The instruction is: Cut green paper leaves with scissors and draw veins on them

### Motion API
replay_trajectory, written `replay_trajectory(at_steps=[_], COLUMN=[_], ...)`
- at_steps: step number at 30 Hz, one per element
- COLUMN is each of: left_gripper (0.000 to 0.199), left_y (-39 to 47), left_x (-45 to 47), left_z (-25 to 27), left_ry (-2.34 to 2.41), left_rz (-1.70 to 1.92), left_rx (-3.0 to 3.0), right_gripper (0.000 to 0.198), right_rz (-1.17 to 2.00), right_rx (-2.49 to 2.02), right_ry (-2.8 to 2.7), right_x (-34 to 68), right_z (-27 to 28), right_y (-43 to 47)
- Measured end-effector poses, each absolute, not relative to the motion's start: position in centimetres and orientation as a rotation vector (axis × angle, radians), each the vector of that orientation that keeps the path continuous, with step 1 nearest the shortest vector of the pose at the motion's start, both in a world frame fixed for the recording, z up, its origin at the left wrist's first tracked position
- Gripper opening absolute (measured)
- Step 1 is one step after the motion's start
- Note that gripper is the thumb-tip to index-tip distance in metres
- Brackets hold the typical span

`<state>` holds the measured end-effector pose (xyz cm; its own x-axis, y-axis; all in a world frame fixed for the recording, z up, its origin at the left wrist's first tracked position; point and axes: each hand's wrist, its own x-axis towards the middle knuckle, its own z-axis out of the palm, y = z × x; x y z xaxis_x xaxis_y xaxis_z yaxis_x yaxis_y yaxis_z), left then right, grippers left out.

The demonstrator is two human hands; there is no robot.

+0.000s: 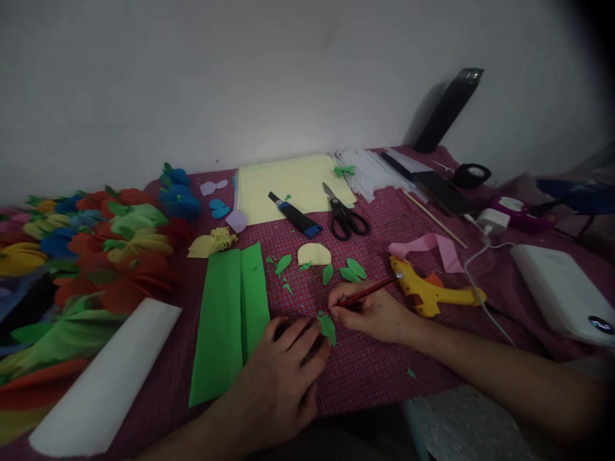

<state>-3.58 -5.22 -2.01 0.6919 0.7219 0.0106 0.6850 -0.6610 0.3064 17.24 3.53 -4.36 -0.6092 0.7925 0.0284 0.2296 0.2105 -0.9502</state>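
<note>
My right hand (369, 314) is closed around a slim dark red pen (368, 292), its tip end pointing down to the left. My left hand (288, 378) rests on the cloth with curled fingers, pressing the edge of a small green paper leaf (328, 330). Part of that leaf is hidden by the fingertips. Beyond the hands lie more cut leaves (355, 269) and a cream paper piece (314, 254) with a rounded top. Left of my left hand is a folded green paper sheet (218, 326).
Black scissors (343, 218) and a box cutter (295, 214) lie on pale yellow sheets (288, 173). A yellow glue gun (427, 288), pink strip (427, 245) and white power bank (564, 291) sit right. Paper flowers (120, 250) and a white roll (108, 378) fill the left.
</note>
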Motion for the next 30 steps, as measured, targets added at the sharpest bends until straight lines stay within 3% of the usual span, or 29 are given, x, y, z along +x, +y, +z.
replay_trajectory(at_steps=[16, 26, 30], left_gripper=[0.051, 0.055, 0.053], left_y=[-5.2, -5.1, -5.0], left_x=[-3.6, -3.8, -3.7], left_z=[-1.9, -2.5, -2.6], left_ry=[1.111, 1.099, 1.098], left_rz=[0.131, 0.223, 0.303], left_rx=[2.618, 2.775, 2.775], right_gripper=[0.007, 0.006, 0.003], right_rz=[1.394, 1.714, 1.600], right_rx=[-0.926, -0.995, -0.964], right_ry=[-2.005, -1.584, -1.727], right_x=[17.2, 17.5, 17.3], right_z=[-4.1, -3.5, -3.3], right_y=[3.7, 3.9, 3.7])
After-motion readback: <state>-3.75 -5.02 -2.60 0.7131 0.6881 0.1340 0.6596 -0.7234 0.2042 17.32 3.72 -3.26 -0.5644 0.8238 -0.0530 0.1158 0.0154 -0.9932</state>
